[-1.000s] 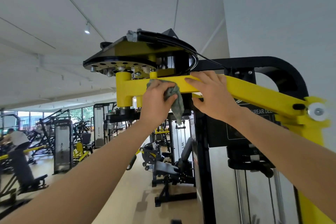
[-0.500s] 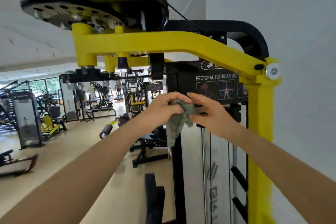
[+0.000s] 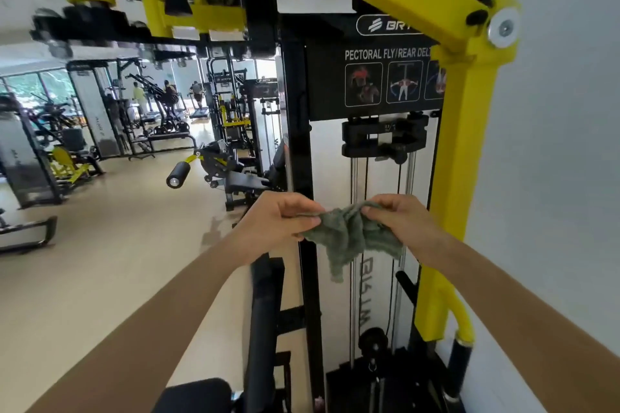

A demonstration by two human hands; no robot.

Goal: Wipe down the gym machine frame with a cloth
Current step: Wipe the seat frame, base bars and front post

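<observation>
A bright gym hall with a pale floor (image 3: 100, 278) stretches left of the yellow painted steel upright (image 3: 466, 151). Just left of that upright, the left hand (image 3: 281, 218) and right hand (image 3: 399, 218) each pinch an edge of the crumpled grey-green terry cloth (image 3: 349, 238), held clear of the frame. With such light pinches, the hanging corner could snag or the cloth could drop.

Nubby green terry cloth (image 3: 349, 238); glossy yellow painted metal frame (image 3: 466, 144) (chrome guide rods (image 3: 354, 211)).

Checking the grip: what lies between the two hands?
Only the green cloth, bunched, with the left hand and right hand each pinching an edge; seen in the head view.
</observation>
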